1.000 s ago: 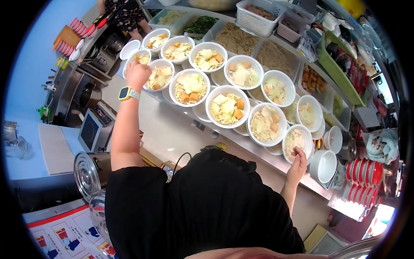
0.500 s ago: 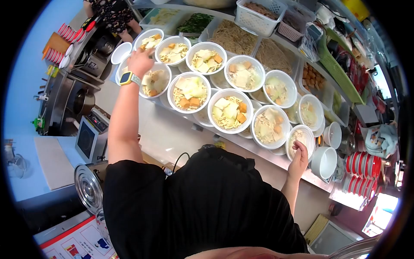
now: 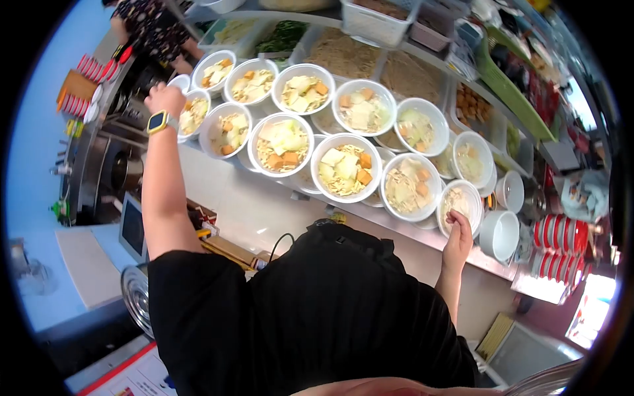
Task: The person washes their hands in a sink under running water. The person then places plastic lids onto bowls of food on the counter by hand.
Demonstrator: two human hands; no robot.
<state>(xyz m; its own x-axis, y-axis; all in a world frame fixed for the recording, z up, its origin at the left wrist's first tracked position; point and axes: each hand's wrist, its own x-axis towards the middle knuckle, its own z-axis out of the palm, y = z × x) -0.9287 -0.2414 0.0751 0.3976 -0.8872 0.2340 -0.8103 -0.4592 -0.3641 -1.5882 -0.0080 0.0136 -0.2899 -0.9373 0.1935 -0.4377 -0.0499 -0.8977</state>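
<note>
My left hand [image 3: 165,101] is at the far left end of two rows of white round bowls, beside a filled bowl [image 3: 193,113] and a white lid or bowl [image 3: 179,83] partly behind it. Its fingers are curled, and what they hold, if anything, is hidden. On the right, my right hand [image 3: 457,232] has its fingers bent over the near edge of a bowl with pale food [image 3: 460,206]; nothing is clearly seen in it. The other bowls, such as the front one [image 3: 346,167], hold noodles, pale slices and orange-brown cubes.
Behind the bowls are food trays with greens [image 3: 282,37] and noodles [image 3: 343,53], and a white basket [image 3: 371,25]. Empty white bowls [image 3: 498,235] stand at the right, near stacked red-rimmed dishes [image 3: 560,233]. Another person [image 3: 153,30] stands at the upper left.
My left hand has moved left, off the filled bowls toward the row's end, uncovering the leftmost filled bowl. My right hand stays near the same bowl. The view has shifted slightly.
</note>
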